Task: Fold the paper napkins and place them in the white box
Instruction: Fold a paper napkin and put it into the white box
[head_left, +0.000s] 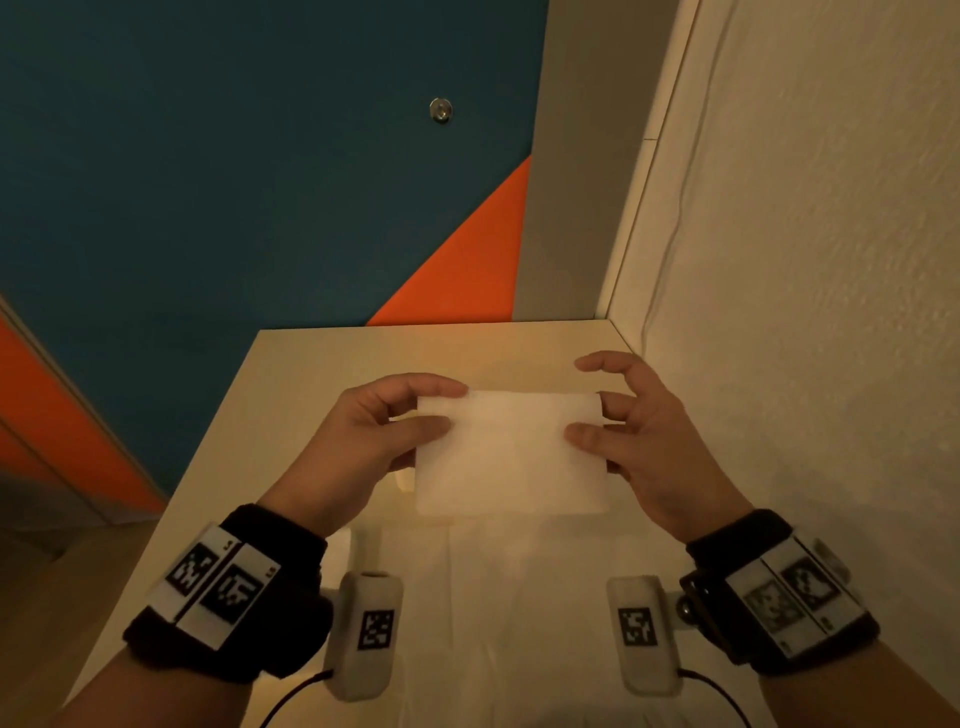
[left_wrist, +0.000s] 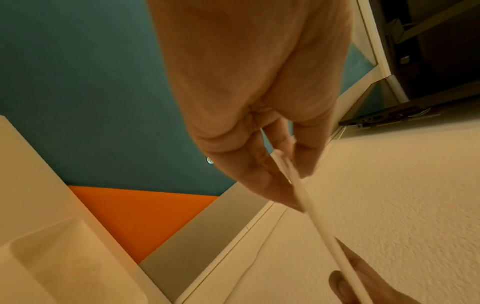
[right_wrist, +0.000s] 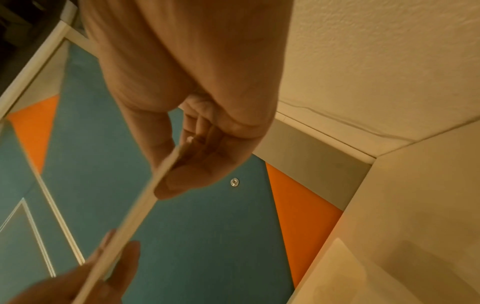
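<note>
A folded white paper napkin (head_left: 511, 452) hangs flat in the air above the pale table (head_left: 311, 415), stretched between both hands. My left hand (head_left: 447, 406) pinches its left edge between thumb and fingers. My right hand (head_left: 589, 415) pinches the right edge, with the index finger lifted free above it. The wrist views show the napkin edge-on as a thin strip (left_wrist: 311, 209) (right_wrist: 145, 201) between the fingers. Below the hands lies a white shape (head_left: 519, 623). In the left wrist view it looks like the white box (left_wrist: 52, 246) with a raised rim.
A textured white wall (head_left: 805, 260) runs close along the table's right side. Beyond the far table edge is a blue and orange surface (head_left: 260, 182) with a small metal disc (head_left: 440, 110). A dark laptop (left_wrist: 415, 111) shows in the left wrist view.
</note>
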